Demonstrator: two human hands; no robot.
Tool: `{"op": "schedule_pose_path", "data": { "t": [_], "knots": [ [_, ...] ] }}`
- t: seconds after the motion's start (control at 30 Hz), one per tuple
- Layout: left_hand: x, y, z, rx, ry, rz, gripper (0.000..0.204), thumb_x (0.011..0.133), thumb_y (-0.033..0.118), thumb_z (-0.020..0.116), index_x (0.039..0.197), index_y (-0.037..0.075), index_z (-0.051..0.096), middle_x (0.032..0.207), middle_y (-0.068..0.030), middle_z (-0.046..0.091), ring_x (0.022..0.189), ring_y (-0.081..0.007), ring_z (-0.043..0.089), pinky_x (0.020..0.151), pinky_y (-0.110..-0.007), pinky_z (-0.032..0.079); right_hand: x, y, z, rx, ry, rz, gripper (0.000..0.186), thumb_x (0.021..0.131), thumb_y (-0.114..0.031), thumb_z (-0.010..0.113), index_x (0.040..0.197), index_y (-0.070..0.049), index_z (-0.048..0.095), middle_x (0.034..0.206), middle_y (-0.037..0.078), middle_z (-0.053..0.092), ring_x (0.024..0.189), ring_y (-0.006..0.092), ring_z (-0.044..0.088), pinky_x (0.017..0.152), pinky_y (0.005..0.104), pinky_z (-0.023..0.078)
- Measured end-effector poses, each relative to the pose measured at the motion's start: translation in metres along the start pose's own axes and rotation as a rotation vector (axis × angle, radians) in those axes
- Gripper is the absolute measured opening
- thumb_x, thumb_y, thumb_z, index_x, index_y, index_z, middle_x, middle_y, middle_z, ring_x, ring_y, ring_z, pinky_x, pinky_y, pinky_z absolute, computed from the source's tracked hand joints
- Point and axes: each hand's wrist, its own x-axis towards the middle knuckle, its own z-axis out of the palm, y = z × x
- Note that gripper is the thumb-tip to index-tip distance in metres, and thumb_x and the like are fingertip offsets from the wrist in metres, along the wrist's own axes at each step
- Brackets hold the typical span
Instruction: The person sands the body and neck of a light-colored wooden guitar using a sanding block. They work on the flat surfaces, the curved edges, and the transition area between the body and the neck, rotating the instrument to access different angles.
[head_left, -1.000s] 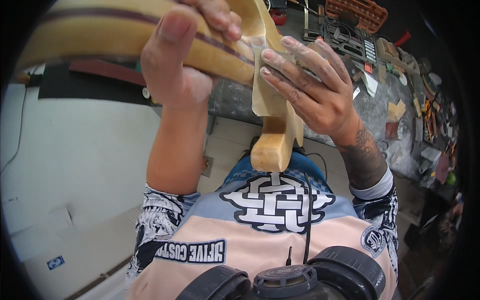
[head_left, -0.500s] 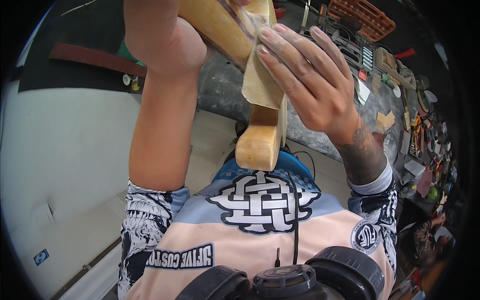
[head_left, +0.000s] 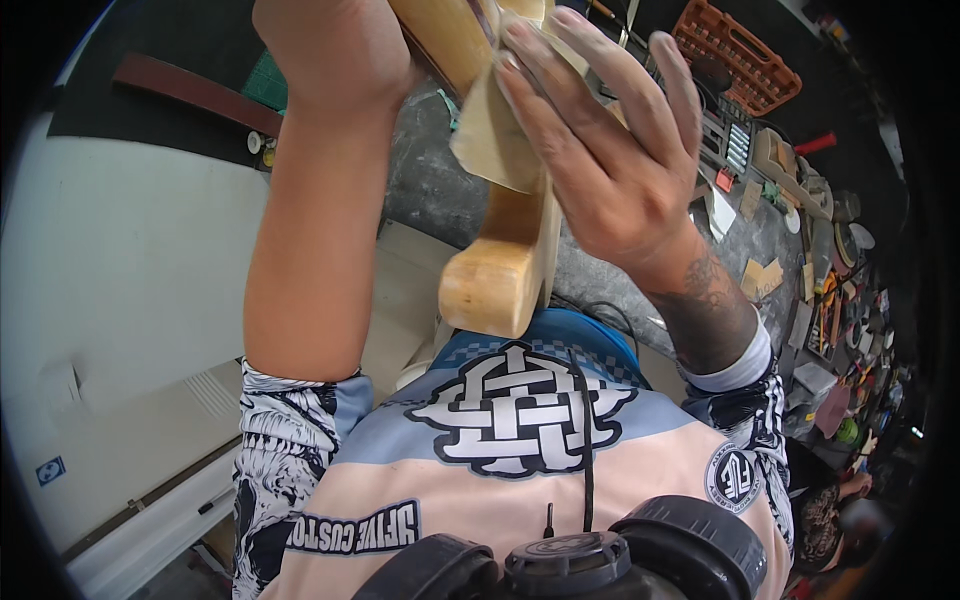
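Note:
A pale yellow, varnished-looking wooden piece (head_left: 488, 285) with a rounded, block-like end and a dark strip along its upper part slants up out of the head view. My left hand (head_left: 345, 55) is at its upper left side; the fingers are hidden behind the wood or cut off by the top edge, and the hand appears to hold it. Against the wood's face, my right hand (head_left: 620, 150) presses a folded tan sheet of sandpaper (head_left: 492, 145) under its fingers. The fingers are bent slightly and a little apart at the tips. White dust coats the fingertips.
A grey workbench (head_left: 425, 190) lies beyond the wood. On its right stand an orange socket case (head_left: 735, 60), a red-handled tool (head_left: 815, 143), cardboard scraps (head_left: 762, 278) and cluttered tools. A dark red bar (head_left: 195, 95) lies far left. Another person (head_left: 825, 510) is at lower right.
The wooden piece's rounded end has shifted left and slightly up in view. My right hand and the sandpaper have moved up and left along the wood. The background has shifted a little too.

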Motion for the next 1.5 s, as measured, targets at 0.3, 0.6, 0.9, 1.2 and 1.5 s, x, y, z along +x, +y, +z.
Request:
{"op": "schedule_pose_path", "data": {
  "t": [0.3,0.6,0.9,1.2,1.5],
  "knots": [
    [-0.004,-0.013,-0.01,0.134,-0.078,0.096,0.041,0.095,0.043,0.062,0.094,0.002,0.057,0.073,-0.0096,0.06,0.057,-0.0171,0.061,0.053,-0.027,0.053,-0.004,0.006,-0.004,0.078,0.038,0.032,0.035,0.088,-0.013,0.063,0.12,-0.011,0.076,0.126,0.003,0.074,0.13,0.0237,0.06,0.123,0.0466,0.025],
    [0.006,-0.03,-0.022,-0.054,-0.256,0.087,0.047,0.102,0.043,0.053,0.106,-0.003,0.058,0.079,-0.0152,0.062,0.063,-0.0214,0.065,0.06,-0.03,0.058,-0.006,0.023,-0.008,0.174,0.046,0.037,0.039,0.084,-0.009,0.064,0.122,-0.012,0.076,0.127,0.004,0.074,0.128,0.0255,0.061,0.122,0.0477,0.027],
    [0.037,-0.04,-0.034,-0.115,-0.397,0.024,0.048,0.104,0.045,0.049,0.113,-0.002,0.054,0.086,-0.0152,0.059,0.075,-0.0238,0.065,0.071,-0.034,0.057,-0.002,0.057,0.005,0.323,0.049,0.049,0.041,0.082,-0.01,0.067,0.123,-0.01,0.075,0.124,0.005,0.075,0.126,0.0268,0.061,0.117,0.0458,0.033],
    [0.052,-0.052,-0.033,-0.151,-0.413,0.009,0.05,0.103,0.048,0.051,0.114,-0.001,0.05,0.088,-0.0146,0.057,0.077,-0.0231,0.061,0.071,-0.033,0.054,0.002,0.072,0.006,0.312,0.031,0.098,0.039,0.081,-0.012,0.066,0.118,-0.01,0.077,0.119,0.005,0.076,0.123,0.0261,0.062,0.115,0.0454,0.036],
    [0.057,-0.056,-0.043,-0.102,-0.459,-0.02,0.052,0.102,0.051,0.055,0.114,0.001,0.049,0.088,-0.0124,0.056,0.076,-0.0226,0.062,0.072,-0.034,0.054,0.005,0.086,0.012,0.358,0.026,0.097,0.041,0.077,-0.008,0.069,0.117,-0.009,0.076,0.12,0.005,0.076,0.121,0.0282,0.063,0.111,0.0453,0.039]
  ]
}}
